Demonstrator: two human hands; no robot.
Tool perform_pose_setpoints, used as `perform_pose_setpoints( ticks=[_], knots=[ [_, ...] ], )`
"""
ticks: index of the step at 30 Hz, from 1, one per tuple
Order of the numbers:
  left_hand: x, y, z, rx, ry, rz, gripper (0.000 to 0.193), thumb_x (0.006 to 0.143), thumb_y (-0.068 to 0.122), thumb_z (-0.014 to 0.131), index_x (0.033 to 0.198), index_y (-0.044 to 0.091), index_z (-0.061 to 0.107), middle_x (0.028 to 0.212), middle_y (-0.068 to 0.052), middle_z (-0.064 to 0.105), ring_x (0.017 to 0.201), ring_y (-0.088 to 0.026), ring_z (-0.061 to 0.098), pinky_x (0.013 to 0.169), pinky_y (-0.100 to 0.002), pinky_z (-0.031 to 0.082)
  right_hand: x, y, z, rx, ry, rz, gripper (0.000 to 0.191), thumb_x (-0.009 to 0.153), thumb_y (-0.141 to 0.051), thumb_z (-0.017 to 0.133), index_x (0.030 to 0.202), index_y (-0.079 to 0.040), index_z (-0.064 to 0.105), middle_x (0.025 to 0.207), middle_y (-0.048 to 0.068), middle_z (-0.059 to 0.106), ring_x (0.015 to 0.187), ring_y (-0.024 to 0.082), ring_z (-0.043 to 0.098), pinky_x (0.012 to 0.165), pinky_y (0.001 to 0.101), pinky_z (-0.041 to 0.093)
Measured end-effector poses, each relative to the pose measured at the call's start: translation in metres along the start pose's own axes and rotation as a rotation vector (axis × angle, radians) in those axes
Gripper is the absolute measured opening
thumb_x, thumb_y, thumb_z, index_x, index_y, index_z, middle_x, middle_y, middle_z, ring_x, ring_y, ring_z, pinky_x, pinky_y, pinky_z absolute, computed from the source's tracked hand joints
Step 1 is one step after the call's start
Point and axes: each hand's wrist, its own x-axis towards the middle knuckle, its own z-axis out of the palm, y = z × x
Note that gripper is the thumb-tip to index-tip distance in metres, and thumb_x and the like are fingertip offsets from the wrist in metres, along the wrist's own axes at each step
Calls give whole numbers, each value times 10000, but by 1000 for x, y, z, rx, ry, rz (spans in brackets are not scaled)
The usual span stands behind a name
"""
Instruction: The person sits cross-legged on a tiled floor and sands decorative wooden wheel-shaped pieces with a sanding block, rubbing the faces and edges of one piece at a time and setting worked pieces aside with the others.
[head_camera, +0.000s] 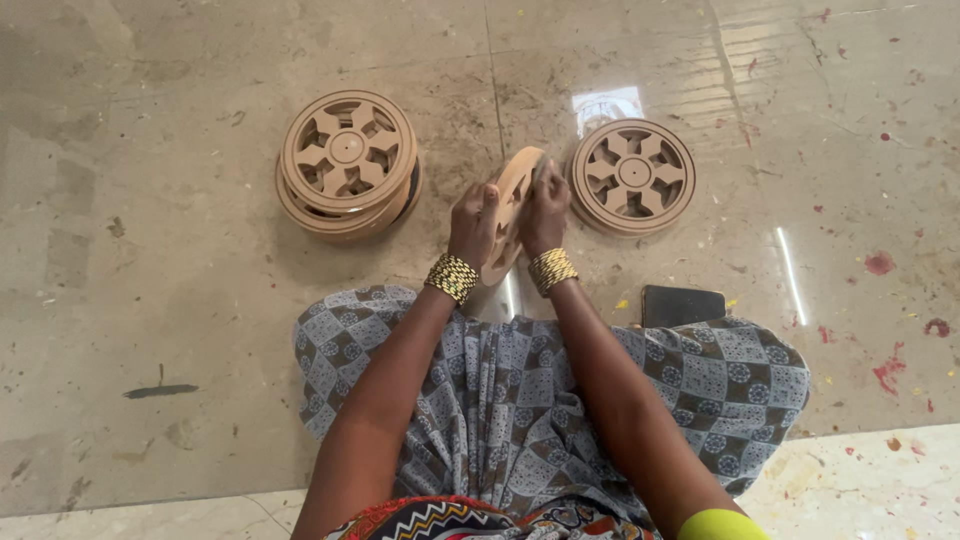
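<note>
I sit on a polished stone floor with a round tan wooden disc (512, 205) held on edge between my hands. My left hand (473, 222) grips its left face and my right hand (546, 212) grips its right face near the top. Each wrist wears a stack of gold bangles. A pile of similar cut-out wheel discs (347, 165) lies on the floor to the left of my hands. A single flat wheel disc (632, 176) lies to the right, close to my right hand.
A dark flat phone-like slab (683, 305) lies on the floor by my right knee. My patterned grey skirt (520, 400) covers my crossed legs. Red paint spots (888, 370) mark the floor at right. A pale floor strip runs along the bottom edge.
</note>
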Motion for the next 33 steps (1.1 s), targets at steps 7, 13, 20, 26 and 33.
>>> perform_pose_setpoints(
  ticks=[7, 13, 20, 26, 33],
  knots=[
    [-2, -6, 10, -12, -10, -47, 670, 1098, 528, 279, 1069, -18, 666, 879, -190, 662, 828, -318, 676, 775, -418, 535, 11, 8, -15, 462, -126, 271, 542, 998, -20, 583, 1516, -136, 470, 1386, 250, 481, 1135, 317, 612, 793, 337, 638],
    [17, -12, 11, -191, 16, -285, 790, 1081, 590, 177, 1133, -36, 657, 1035, -219, 696, 965, -347, 711, 825, -432, 581, -40, -29, 3, 99, 105, -348, 536, 984, 12, 589, 1497, -124, 520, 1369, 273, 493, 1129, 308, 607, 789, 333, 644],
    [17, -17, -10, -242, 93, -331, 738, 1047, 589, 303, 1453, 10, 516, 1374, -221, 595, 1243, -318, 625, 1024, -387, 511, -75, -34, 4, -148, 148, -579, 672, 952, 2, 653, 1568, -100, 402, 1356, 188, 568, 1185, 323, 592, 1017, 461, 546],
    [18, -15, -1, -195, 113, -199, 667, 1055, 530, 443, 1457, 8, 552, 1403, -213, 634, 1307, -317, 625, 1076, -379, 497, -75, -22, 1, -138, 34, -321, 650, 973, -54, 663, 1568, -64, 401, 1236, 191, 594, 1112, 365, 582, 928, 476, 555],
    [23, -16, -1, -154, 68, -293, 627, 1057, 504, 446, 1473, 41, 530, 1394, -202, 610, 1283, -297, 619, 1052, -371, 505, -96, -19, 10, -52, 57, -460, 610, 931, -81, 635, 1509, -56, 443, 1371, 247, 555, 1210, 357, 544, 927, 415, 600]
  ],
)
